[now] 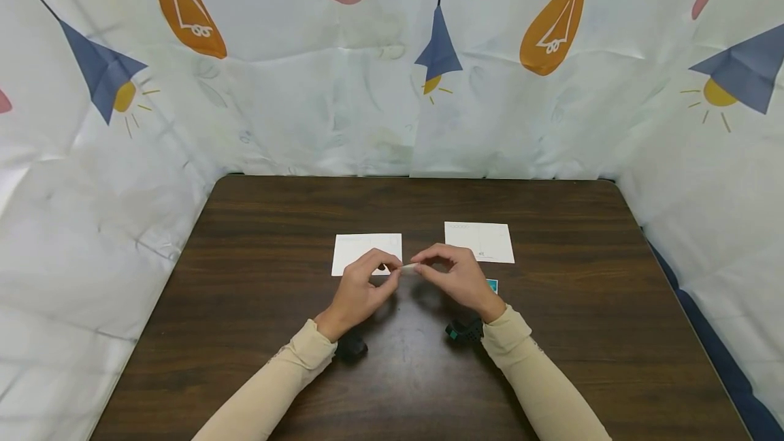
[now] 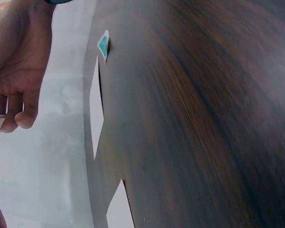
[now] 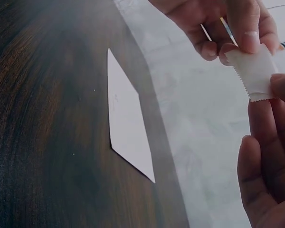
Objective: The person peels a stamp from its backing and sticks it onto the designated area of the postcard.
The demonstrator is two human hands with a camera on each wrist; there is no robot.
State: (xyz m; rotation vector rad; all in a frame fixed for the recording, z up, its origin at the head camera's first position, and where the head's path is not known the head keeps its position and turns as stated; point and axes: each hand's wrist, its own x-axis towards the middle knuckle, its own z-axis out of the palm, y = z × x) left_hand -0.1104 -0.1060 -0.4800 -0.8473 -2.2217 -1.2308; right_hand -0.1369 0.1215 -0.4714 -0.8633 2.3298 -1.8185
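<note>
A small white stamp (image 1: 409, 269) with toothed edges is stretched between both hands, its plain back showing in the right wrist view (image 3: 256, 71). On one side my left hand (image 1: 363, 288) pinches it between thumb and fingertips. My right hand (image 1: 459, 282) pinches the opposite side, with its other fingers loosely bent in the right wrist view. The hands hover over the table, in front of two white cards. One card (image 1: 355, 250) lies beyond the left hand, partly covered by it; the other card (image 1: 480, 240) lies beyond the right hand.
A second stamp with a teal picture (image 2: 103, 45) lies on the dark wooden table (image 1: 551, 373), mostly hidden by the right wrist in the head view. Black devices sit at the left wrist (image 1: 352, 346) and right wrist (image 1: 465, 330). Patterned white cloth (image 1: 343, 107) surrounds the table.
</note>
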